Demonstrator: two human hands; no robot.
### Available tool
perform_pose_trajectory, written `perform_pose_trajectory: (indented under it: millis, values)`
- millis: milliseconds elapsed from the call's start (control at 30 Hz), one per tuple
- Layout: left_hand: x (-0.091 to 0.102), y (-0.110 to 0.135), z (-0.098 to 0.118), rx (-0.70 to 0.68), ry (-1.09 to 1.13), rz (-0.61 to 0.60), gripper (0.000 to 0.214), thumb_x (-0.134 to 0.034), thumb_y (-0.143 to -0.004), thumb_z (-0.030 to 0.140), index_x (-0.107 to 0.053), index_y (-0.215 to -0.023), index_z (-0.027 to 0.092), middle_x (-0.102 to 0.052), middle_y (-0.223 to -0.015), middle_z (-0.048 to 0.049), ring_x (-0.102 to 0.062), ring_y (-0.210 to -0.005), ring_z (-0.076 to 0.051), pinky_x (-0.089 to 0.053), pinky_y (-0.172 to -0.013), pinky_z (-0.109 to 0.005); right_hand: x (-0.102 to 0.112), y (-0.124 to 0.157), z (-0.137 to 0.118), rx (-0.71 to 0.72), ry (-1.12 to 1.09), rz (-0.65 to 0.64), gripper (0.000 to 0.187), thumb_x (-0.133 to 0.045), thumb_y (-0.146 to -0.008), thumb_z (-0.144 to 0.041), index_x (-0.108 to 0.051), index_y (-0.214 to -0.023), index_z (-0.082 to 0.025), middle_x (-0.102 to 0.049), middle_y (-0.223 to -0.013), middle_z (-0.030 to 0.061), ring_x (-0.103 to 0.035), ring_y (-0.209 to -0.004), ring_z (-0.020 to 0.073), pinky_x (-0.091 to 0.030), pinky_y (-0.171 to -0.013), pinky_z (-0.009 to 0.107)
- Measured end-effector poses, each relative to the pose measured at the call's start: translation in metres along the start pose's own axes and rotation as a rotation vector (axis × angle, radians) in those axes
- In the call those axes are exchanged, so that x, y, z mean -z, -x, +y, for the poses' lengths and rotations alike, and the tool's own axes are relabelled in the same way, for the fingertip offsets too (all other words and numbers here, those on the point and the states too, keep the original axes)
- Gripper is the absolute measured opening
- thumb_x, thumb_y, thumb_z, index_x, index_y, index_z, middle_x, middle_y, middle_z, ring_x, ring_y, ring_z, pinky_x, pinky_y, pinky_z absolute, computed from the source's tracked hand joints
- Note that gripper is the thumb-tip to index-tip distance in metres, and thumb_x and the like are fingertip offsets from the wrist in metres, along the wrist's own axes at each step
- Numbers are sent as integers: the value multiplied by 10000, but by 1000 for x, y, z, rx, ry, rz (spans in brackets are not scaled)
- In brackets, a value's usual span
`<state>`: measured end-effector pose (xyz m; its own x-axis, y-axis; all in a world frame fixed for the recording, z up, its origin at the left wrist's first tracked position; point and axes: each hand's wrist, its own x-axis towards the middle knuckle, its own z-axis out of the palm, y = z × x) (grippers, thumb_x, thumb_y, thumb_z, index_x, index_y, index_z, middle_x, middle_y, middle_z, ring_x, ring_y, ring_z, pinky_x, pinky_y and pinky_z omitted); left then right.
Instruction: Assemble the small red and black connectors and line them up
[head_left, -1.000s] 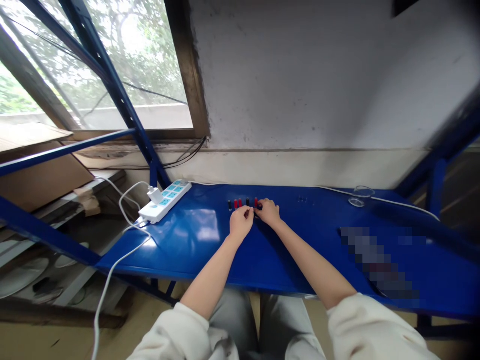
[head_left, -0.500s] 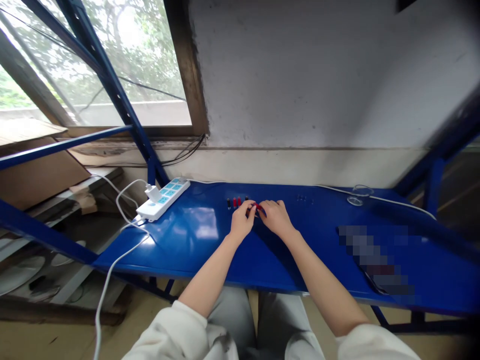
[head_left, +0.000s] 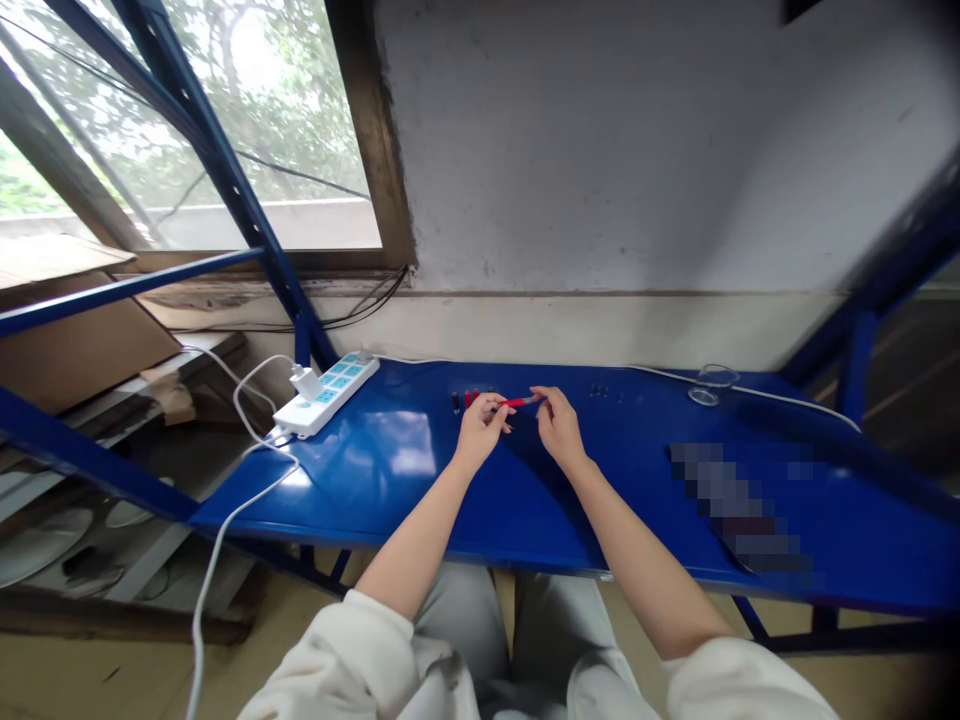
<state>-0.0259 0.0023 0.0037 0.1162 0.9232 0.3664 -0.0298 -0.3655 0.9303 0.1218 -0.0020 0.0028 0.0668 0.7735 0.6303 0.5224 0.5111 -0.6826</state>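
Note:
A slim red pen-like stick (head_left: pixel 516 402) with a greyish, see-through right end lies crosswise between my hands, just above the table. My left hand (head_left: pixel 481 430) pinches its left part between thumb and fingers. At the other end, my right hand (head_left: pixel 559 425) has its fingertips closed on the greyish tip. Just beyond my left hand stand a short black piece (head_left: pixel 455 402) and a few short red pieces (head_left: pixel 468 398), partly covered by the fingers. Farther right on the table are several tiny clear pieces (head_left: pixel 598 391), too small to name.
The blue table (head_left: pixel 405 500) carries a white power strip (head_left: pixel 330 395) with a plug and cable at left. A clear round container (head_left: pixel 703 396) sits near a white cable at back right. A blurred-out flat item (head_left: pixel 739 510) lies at right. Blue metal posts (head_left: pixel 247 200) frame the table.
My right hand has moved slightly right, away from my left. The red stick, mostly hidden by fingers before, now shows stretched between the two hands. The view has shifted slightly.

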Motion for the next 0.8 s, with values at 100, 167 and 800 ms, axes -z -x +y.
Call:
perform_pose_trajectory:
  millis: [100, 167, 800]
  values:
    - [0, 0, -1, 9, 35, -8, 225, -537, -764, 333, -480, -882, 150, -632, -804, -52, -543, -468, -65, -464, -540, -224, -1, 1, -1, -184, -60, -24, 347, -242, -871, -369, -537, -835, -188, -570, -724, 30, -504, -589, 126, -401, -597, 258]
    - [0, 1, -1, 12, 39, -29, 236, -546, -758, 338, -482, -883, 149, -631, -808, -54, -552, -470, -69, -468, -541, -228, -1, 2, -1, -254, -78, -89, 439, -228, -862, -467, -497, -647, -194, -522, -579, 8, -473, -525, 122, -380, -553, 248]
    - [1, -1, -6, 39, 5, -9, 297, -486, -780, 421, -467, -873, 140, -633, -740, -48, -562, -451, -90, -476, -491, -236, 0, -2, -3, -216, -162, -297, 329, -281, -847, -478, -433, -751, -202, -480, -636, -23, -428, -480, 86, -373, -503, 227]
